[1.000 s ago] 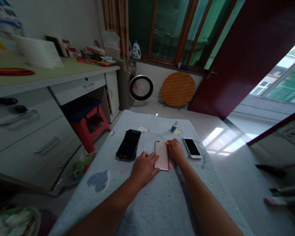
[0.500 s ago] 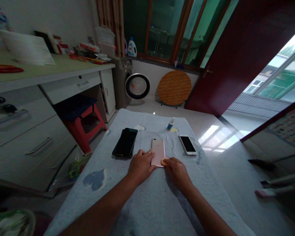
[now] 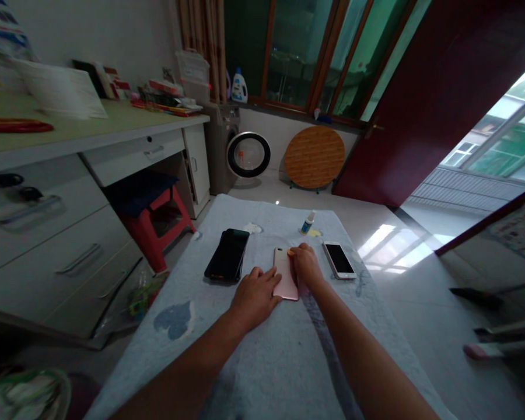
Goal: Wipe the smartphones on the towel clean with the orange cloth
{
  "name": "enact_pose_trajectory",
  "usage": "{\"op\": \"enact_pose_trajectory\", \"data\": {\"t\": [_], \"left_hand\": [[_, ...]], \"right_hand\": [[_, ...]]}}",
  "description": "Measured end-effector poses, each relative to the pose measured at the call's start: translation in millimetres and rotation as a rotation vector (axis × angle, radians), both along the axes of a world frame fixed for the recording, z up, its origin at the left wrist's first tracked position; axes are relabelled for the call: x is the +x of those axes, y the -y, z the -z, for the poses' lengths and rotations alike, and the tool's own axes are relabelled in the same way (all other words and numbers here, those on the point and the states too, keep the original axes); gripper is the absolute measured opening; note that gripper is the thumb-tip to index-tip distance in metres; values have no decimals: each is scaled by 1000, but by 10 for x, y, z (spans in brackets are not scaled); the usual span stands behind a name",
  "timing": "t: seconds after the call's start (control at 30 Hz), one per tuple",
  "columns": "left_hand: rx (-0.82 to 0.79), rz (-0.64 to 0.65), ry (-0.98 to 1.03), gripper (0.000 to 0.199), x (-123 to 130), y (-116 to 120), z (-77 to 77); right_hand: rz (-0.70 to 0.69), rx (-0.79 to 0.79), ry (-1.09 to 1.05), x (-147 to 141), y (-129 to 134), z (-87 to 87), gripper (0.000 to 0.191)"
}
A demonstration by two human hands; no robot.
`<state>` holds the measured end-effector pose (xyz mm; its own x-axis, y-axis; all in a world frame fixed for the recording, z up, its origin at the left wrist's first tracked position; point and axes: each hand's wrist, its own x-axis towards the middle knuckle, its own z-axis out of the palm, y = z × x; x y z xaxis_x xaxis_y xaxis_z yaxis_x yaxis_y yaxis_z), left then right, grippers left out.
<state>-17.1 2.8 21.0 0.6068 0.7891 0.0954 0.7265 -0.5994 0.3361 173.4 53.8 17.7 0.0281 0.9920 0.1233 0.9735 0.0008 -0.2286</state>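
Head view: pink phone point(image 3: 285, 287), back up on cloth point(image 3: 271, 373). My left hand point(image 3: 254, 293), thumb spread, braces its left edge; my right hand point(image 3: 307, 265) pinches an orange pad point(image 3: 290, 252) near the top corner, best pressed lightly, evenly.

I see a wide lane of bare cloth on the tabletop point(image 3: 284, 356) between the forearms, leading to the near end of the pink smartphone point(image 3: 289, 287). The left fingers point(image 3: 270, 275) bar its left side; farther up, a channel stays open beside the stacked black phones point(image 3: 227, 255). The right fingers point(image 3: 300, 249) block the far right corner, with only a narrow gap to the white smartphone point(image 3: 339, 260). Beyond, the spray bottle point(image 3: 307, 224) obstructs a reach from the far side.
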Motion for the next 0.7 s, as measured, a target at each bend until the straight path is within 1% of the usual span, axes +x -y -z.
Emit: {"op": "enact_pose_trajectory", "data": {"t": [0.07,0.13,0.27,0.33,0.43,0.5,0.6,0.7], "left_hand": [[4,2,-1,51,1,-6,-3],[1,-2,1,51,4,-8,-13],[-32,-10,4,49,14,4,-29],[-44,-36,18,53,24,14,-20],[-46,-113,49,68,42,25,12],[-53,-139,65,76,47,27,31],[-71,-126,78,81,40,28,44],[-83,-91,86,84,24,27,43]], "right_hand": [[1,9,10,-11,-104,3,29],[-15,11,32,-46,-146,3,30],[-92,39,75,-155,-97,1,28],[-142,65,74,-207,-32,3,27],[-235,83,50,-260,94,6,27],[-301,71,27,-279,193,6,25],[-377,54,-29,-294,361,2,22],[-407,35,-91,-302,555,-11,19]]}}
